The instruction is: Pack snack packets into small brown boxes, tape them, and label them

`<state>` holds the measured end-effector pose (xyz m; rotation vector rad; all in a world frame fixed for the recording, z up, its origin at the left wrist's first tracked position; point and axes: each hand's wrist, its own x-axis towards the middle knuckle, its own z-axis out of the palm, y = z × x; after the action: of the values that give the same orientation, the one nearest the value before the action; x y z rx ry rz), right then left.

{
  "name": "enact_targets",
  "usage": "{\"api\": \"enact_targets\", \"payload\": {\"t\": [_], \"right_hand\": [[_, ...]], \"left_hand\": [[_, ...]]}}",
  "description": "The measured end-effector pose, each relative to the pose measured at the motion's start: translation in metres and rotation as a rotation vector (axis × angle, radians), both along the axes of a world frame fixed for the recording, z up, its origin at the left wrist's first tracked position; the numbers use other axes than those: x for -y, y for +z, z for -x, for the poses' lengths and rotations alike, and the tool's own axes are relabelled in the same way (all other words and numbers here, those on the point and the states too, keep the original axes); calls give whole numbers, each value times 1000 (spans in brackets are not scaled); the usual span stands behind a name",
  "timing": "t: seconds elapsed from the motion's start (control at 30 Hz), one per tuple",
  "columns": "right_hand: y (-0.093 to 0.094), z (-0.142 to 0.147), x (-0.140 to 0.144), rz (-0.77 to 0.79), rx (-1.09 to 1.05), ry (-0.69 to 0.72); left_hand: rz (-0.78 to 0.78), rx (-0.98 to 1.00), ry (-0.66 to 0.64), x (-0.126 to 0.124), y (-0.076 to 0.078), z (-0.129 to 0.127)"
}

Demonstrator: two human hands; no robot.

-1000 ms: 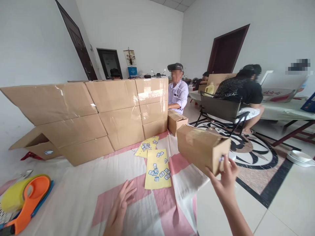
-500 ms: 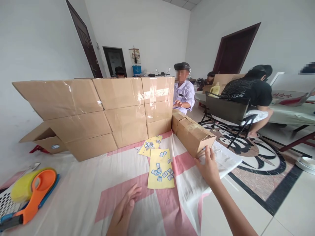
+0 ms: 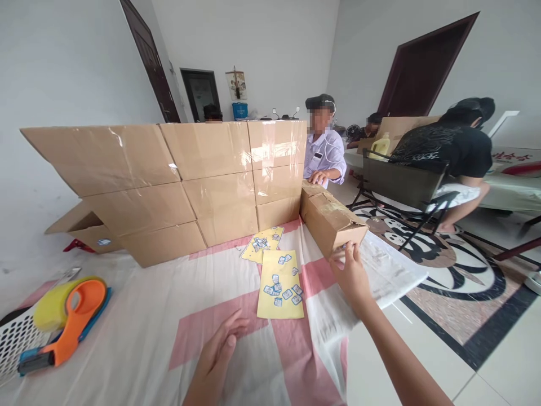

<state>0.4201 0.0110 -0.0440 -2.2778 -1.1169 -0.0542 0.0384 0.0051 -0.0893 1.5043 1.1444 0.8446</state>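
Note:
My left hand (image 3: 217, 352) hovers over or rests on the striped cloth, fingers stretched out and holding nothing. It is nearest to a yellow sheet (image 3: 273, 310) carrying several small blue-edged paper pieces. Behind that lies a second yellow sheet (image 3: 253, 252) with similar pieces on it. With thumb and fingers apart, my right hand (image 3: 353, 276) reaches to the near end of a long cardboard box (image 3: 333, 217). Its fingertips touch the end face, where a bit of blue shows beside them. Whether they pinch anything small there is hidden.
Stacked cardboard boxes (image 3: 215, 186) form a wall across the table. At left an orange tape dispenser (image 3: 70, 338) lies by a white perforated basket (image 3: 17, 344). A co-worker (image 3: 323, 152) sits beyond the long box; another person (image 3: 448, 141) sits right on a chair (image 3: 406, 180).
The view has shifted slightly. My right fingers have moved closer against the box's near end. The co-worker's hand has come down by the box's far end.

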Motion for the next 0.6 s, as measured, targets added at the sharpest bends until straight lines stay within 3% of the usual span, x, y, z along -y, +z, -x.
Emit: {"api": "enact_targets", "payload": {"t": [0.3,0.6], "right_hand": [[23,14,-54,242,258,7],[16,4,-124,322,110,32]], "left_hand": [[3,1,-12,1,-3,2],[4,-26,-32,0,-1,1]]}}
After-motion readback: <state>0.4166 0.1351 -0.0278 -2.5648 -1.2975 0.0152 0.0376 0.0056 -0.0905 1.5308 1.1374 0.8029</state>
